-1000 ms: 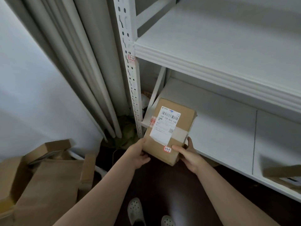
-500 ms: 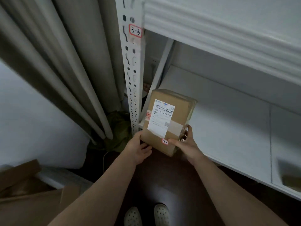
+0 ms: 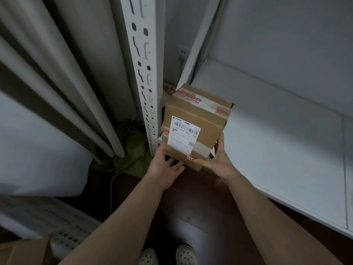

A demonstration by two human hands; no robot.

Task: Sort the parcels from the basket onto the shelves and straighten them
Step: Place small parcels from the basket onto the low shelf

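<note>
Box [image 3: 193, 131] sits at the left end of the shelf [image 3: 277, 140], just beside the post [image 3: 145, 83], with its near end overhanging the shelf front. Both hands grip that near end. The left hand [image 3: 166, 167] is at the left corner, fingers underneath. The right hand [image 3: 219, 161] has its thumb on the near edge and fingers up the right side. The long axis runs away from the fingers, into the shelf. A taped box [image 3: 200, 97] lies directly beyond; whether they touch cannot be told. Judgement: any push goes straight forward, with both hands equally near.
</note>
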